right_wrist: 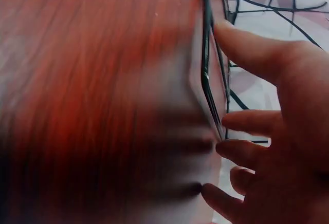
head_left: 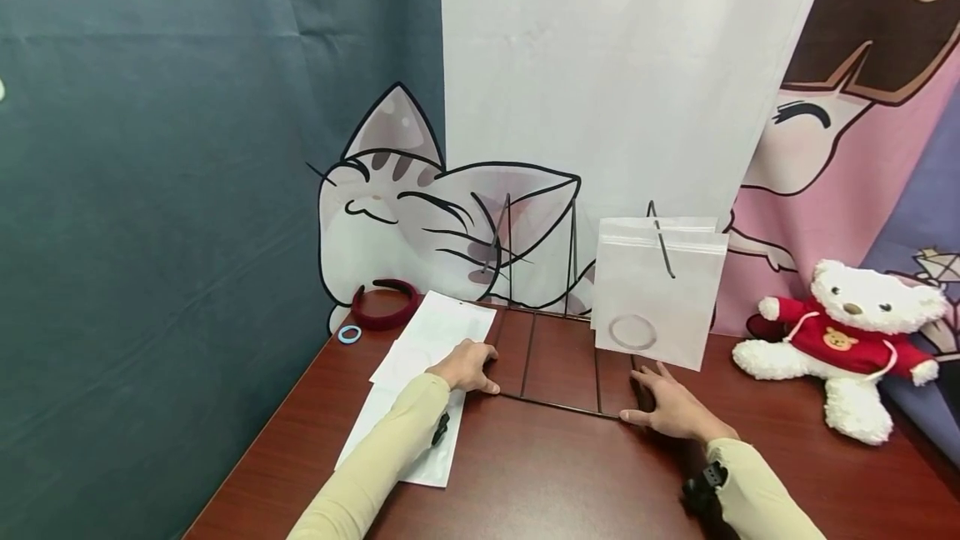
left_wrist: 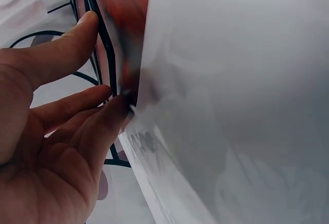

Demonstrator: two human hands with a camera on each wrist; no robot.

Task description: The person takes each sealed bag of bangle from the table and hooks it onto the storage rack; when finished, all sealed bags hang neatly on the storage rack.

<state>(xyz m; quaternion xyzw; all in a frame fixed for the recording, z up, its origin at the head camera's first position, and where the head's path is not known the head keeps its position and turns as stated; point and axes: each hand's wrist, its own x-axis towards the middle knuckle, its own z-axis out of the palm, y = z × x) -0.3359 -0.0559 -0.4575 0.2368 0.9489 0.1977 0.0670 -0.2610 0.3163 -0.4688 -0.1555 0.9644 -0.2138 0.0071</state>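
A black wire rack (head_left: pixel 558 406) with upright prongs lies on the table between both hands. My left hand (head_left: pixel 465 367) rests at its front left corner, thumb against the front rod and fingers by the side rod. At the front right corner, my right hand (head_left: pixel 667 407) touches the rack with spread, mostly straight fingers; some fingertips meet the tabletop in the right wrist view. White-backed plastic bags (head_left: pixel 667 298) hang from the rack's right prong, the front one with a pale ring (head_left: pixel 632 348) inside. More white bags (head_left: pixel 450 319) lie beneath my left hand and forearm.
A dark red headband (head_left: pixel 386 321) and a small blue ring (head_left: pixel 349 342) are at the table's back left. On the right sits a white teddy bear (head_left: pixel 847 332) in a red hoodie. Printed curtains (head_left: pixel 600 65) hang behind the brown wooden table (head_left: pixel 555 482).
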